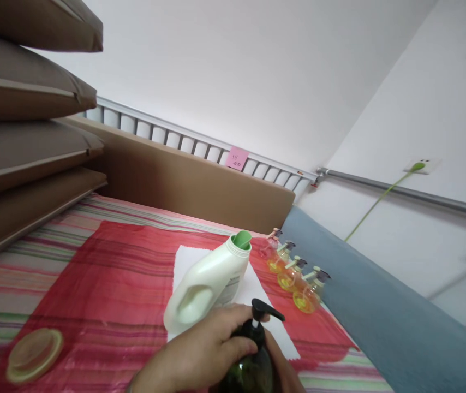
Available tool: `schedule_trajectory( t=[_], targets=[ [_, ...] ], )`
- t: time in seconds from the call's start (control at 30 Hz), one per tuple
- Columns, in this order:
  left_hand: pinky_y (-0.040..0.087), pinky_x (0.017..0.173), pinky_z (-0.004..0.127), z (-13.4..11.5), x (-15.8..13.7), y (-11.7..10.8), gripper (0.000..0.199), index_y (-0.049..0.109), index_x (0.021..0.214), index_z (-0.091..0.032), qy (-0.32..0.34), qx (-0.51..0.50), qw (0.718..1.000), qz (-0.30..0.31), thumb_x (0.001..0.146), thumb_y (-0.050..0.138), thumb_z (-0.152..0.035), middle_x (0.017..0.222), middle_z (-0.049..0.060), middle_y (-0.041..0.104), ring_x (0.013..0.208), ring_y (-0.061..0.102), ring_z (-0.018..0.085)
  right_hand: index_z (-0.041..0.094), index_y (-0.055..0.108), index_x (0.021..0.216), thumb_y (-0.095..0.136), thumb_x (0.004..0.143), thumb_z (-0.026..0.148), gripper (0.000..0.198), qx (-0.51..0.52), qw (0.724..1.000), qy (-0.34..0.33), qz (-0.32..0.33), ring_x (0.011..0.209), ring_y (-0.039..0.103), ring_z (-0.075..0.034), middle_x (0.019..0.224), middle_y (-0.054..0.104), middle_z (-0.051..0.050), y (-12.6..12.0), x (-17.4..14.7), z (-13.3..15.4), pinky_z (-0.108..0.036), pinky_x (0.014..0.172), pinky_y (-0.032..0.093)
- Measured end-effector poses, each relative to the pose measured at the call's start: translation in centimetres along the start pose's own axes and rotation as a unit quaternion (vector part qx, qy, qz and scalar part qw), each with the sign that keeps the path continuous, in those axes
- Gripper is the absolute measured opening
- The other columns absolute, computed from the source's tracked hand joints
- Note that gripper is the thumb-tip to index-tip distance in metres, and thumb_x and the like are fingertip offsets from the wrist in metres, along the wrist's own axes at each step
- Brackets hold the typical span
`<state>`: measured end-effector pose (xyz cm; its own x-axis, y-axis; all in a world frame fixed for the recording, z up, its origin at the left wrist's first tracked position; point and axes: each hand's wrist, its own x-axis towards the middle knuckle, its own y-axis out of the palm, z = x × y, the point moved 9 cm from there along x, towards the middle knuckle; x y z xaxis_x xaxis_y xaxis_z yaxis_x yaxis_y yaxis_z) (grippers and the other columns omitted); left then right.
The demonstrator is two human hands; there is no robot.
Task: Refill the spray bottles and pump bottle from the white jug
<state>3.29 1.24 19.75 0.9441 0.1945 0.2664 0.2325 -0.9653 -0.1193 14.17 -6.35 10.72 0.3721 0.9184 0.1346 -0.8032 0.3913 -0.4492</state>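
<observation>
A dark green pump bottle (249, 374) with a black pump head (262, 310) stands close in front of me at the bottom of the head view. My left hand (212, 344) is closed on its neck, thumb and fingers round the black collar. Behind the bottle's right side, my right hand (282, 365) is wrapped against the body; most of its fingers are hidden. Just beyond, a white jug (212, 281) with a moulded handle and a green spout inside its uncapped mouth rests on a white sheet (272, 327).
Several small clear pump bottles (307, 295) with yellow or pink liquid line the right side. Red translucent sheeting (106, 295) covers striped cloth. A round translucent lid (34, 355) lies at lower left, below stacked brown cushions (32, 147). A brown board (196, 185) borders the back.
</observation>
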Motion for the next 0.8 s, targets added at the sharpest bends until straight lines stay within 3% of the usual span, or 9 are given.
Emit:
schedule_trajectory(
  t=[0.1, 0.2, 0.27, 0.43, 0.5, 0.57, 0.63, 0.73, 0.8],
  targets=[
    [0.041, 0.085, 0.029, 1.2, 0.5, -0.3, 0.034, 0.064, 0.103, -0.023, -0.024, -0.026, 0.998, -0.049, 0.069, 0.062, -0.020, 0.099, 0.001, 0.063, 0.094, 0.055, 0.019, 0.029, 0.053, 0.122, 0.073, 0.055, 0.051, 0.074, 0.006, 1.000, 0.003, 0.006, 0.114, 0.051, -0.035, 0.117, 0.061, -0.009, 0.3, 0.6, -0.3, -0.048, 0.096, 0.040],
    [0.042, 0.077, 0.030, 2.1, 0.7, -1.8, 0.029, 0.066, 0.080, -0.019, -0.054, 0.057, 0.982, -0.173, 0.054, 0.076, -0.026, 0.086, 0.002, 0.061, 0.086, 0.053, 0.022, 0.025, 0.047, 0.128, 0.074, 0.053, 0.052, 0.084, 0.004, 1.000, -0.020, 0.002, 0.122, 0.042, -0.035, 0.127, 0.053, -0.011, 0.4, 0.6, 0.9, -0.045, 0.101, 0.034],
    [0.041, 0.078, 0.031, 1.9, 0.7, -2.2, 0.033, 0.064, 0.079, -0.018, -0.050, 0.088, 0.975, -0.199, 0.050, 0.078, -0.028, 0.088, 0.003, 0.060, 0.088, 0.052, 0.023, 0.023, 0.041, 0.132, 0.075, 0.051, 0.052, 0.092, -0.005, 0.999, -0.037, -0.002, 0.126, 0.036, -0.034, 0.132, 0.048, -0.012, 0.5, 0.3, 1.7, -0.044, 0.103, 0.031],
    [0.036, 0.093, 0.032, 1.6, 0.9, -0.4, 0.030, 0.060, 0.105, -0.024, -0.012, -0.036, 0.998, -0.050, 0.075, 0.056, -0.021, 0.102, 0.001, 0.062, 0.104, 0.051, 0.020, 0.021, 0.031, 0.137, 0.075, 0.053, 0.046, 0.097, -0.034, 0.999, -0.032, -0.016, 0.127, 0.037, -0.032, 0.138, 0.040, -0.014, 0.5, -0.2, 0.6, -0.044, 0.102, 0.034],
    [0.039, 0.089, 0.032, 2.1, 1.0, -1.0, 0.028, 0.063, 0.098, -0.021, -0.022, -0.034, 0.996, -0.084, 0.071, 0.061, -0.021, 0.093, 0.001, 0.064, 0.097, 0.055, 0.020, 0.021, 0.030, 0.137, 0.077, 0.052, 0.040, 0.099, -0.044, 0.998, -0.036, 0.000, 0.128, 0.034, -0.033, 0.140, 0.037, -0.014, 0.7, -0.2, 0.4, -0.046, 0.103, 0.031],
    [0.041, 0.085, 0.032, 2.4, 1.0, -2.2, 0.028, 0.065, 0.085, -0.018, -0.028, 0.020, 0.986, -0.164, 0.059, 0.073, -0.023, 0.085, 0.002, 0.063, 0.090, 0.055, 0.022, 0.021, 0.032, 0.136, 0.078, 0.051, 0.035, 0.098, -0.046, 0.998, -0.029, 0.016, 0.128, 0.034, -0.033, 0.139, 0.039, -0.014, 0.9, 0.0, 0.8, -0.047, 0.105, 0.029],
    [0.041, 0.085, 0.033, 2.2, 0.8, -2.8, 0.036, 0.066, 0.085, -0.018, -0.023, 0.058, 0.977, -0.204, 0.052, 0.078, -0.024, 0.089, 0.003, 0.063, 0.091, 0.054, 0.023, 0.022, 0.034, 0.135, 0.078, 0.051, 0.031, 0.096, -0.033, 0.999, -0.015, 0.020, 0.127, 0.036, -0.033, 0.136, 0.044, -0.013, 1.0, 0.3, 1.7, -0.046, 0.104, 0.030],
    [0.037, 0.095, 0.034, 2.0, 0.9, -1.7, 0.047, 0.060, 0.110, -0.023, -0.012, 0.013, 0.991, -0.130, 0.064, 0.070, -0.023, 0.109, 0.003, 0.061, 0.107, 0.050, 0.023, 0.021, 0.034, 0.135, 0.076, 0.051, 0.031, 0.094, -0.006, 1.000, -0.008, 0.028, 0.126, 0.038, -0.033, 0.134, 0.046, -0.012, 1.3, 0.4, 3.0, -0.044, 0.103, 0.033],
    [0.038, 0.094, 0.032, 2.1, 0.9, -0.9, 0.044, 0.057, 0.115, -0.024, -0.018, -0.034, 0.996, -0.080, 0.072, 0.061, -0.020, 0.110, 0.003, 0.062, 0.107, 0.052, 0.021, 0.019, 0.033, 0.135, 0.076, 0.052, 0.031, 0.095, 0.003, 1.000, -0.008, 0.025, 0.128, 0.035, -0.034, 0.137, 0.042, -0.013, 1.4, 0.4, 3.3, -0.044, 0.103, 0.033]
  ],
)
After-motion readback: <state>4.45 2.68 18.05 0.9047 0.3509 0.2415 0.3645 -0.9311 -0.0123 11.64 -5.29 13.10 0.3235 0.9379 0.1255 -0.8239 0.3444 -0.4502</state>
